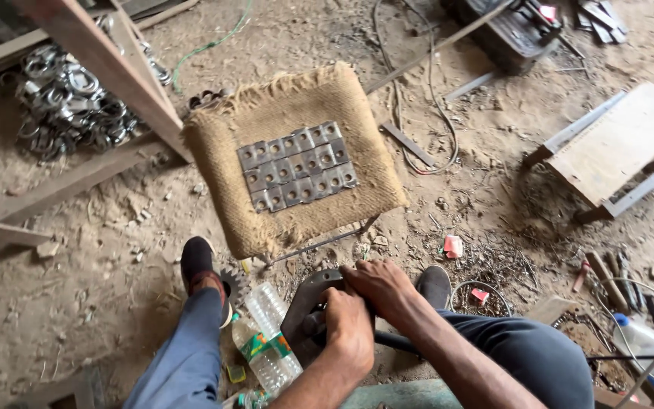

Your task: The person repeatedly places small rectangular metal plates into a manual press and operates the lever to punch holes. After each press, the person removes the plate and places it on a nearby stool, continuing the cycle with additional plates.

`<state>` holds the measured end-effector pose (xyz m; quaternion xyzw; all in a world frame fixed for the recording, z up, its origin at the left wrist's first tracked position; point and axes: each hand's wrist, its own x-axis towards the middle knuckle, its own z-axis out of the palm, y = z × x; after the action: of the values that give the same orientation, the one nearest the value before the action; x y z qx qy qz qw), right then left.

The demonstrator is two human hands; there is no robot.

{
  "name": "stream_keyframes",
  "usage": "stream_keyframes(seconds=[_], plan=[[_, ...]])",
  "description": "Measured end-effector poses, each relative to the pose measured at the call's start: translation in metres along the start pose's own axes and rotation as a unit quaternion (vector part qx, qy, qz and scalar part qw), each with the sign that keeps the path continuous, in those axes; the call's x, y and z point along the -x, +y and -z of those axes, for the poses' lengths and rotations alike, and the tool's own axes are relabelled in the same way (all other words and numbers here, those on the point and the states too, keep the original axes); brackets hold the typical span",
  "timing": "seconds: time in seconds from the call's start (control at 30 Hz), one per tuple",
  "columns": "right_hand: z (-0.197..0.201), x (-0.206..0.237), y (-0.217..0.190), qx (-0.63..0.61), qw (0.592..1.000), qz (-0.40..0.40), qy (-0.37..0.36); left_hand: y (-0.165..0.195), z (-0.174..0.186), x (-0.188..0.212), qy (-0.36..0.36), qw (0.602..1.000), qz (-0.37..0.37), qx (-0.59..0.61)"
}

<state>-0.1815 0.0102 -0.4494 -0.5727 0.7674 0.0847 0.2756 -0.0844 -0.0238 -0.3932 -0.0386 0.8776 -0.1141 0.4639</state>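
Observation:
My left hand [350, 327] is closed around a dark handle on a black metal tool [306, 301] between my knees. Just above it, my right hand [378, 286] rests on the top of the same tool, fingers curled over its edge. Ahead of the tool stands a stool covered in burlap [225, 159], and on it lies a neat grid of several small grey metal plates [297, 166], each with holes. Both hands are apart from the plates.
Two clear plastic bottles [266, 344] lie by my left leg, next to a rusty gear [235, 284]. A heap of metal rings [66, 102] sits under a wooden frame at left. A small wooden bench [618, 144] stands at right; cables and scrap litter the dirt floor.

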Motion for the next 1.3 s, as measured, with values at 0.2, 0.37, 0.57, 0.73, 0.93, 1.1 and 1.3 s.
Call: stream_keyframes(seconds=[0.2, 0.37, 0.57, 0.73, 0.93, 1.1, 1.3], plan=[[-0.003, 0.002, 0.002, 0.000, 1.000, 0.006, 0.004, 0.011, -0.016, -0.018, 0.001, 1.000, 0.010, -0.001], [-0.012, 0.000, 0.005, -0.001, 0.999, 0.017, 0.032, 0.011, -0.020, -0.024, 0.004, 0.999, 0.035, -0.009], [-0.018, -0.005, 0.008, 0.014, 1.000, 0.016, 0.006, 0.002, -0.006, -0.007, -0.017, 1.000, -0.013, -0.017], [-0.021, -0.007, 0.008, 0.014, 0.999, 0.022, 0.032, -0.002, 0.000, 0.001, -0.020, 1.000, -0.020, -0.013], [-0.025, -0.008, 0.009, 0.005, 1.000, 0.020, 0.021, -0.001, -0.001, -0.001, -0.017, 1.000, -0.025, -0.002], [-0.026, -0.009, 0.008, 0.019, 1.000, 0.015, 0.010, 0.000, -0.005, -0.004, -0.013, 1.000, -0.025, 0.008], [-0.023, -0.007, 0.008, 0.020, 1.000, 0.012, 0.004, 0.001, -0.006, -0.005, -0.010, 1.000, -0.026, 0.000]])
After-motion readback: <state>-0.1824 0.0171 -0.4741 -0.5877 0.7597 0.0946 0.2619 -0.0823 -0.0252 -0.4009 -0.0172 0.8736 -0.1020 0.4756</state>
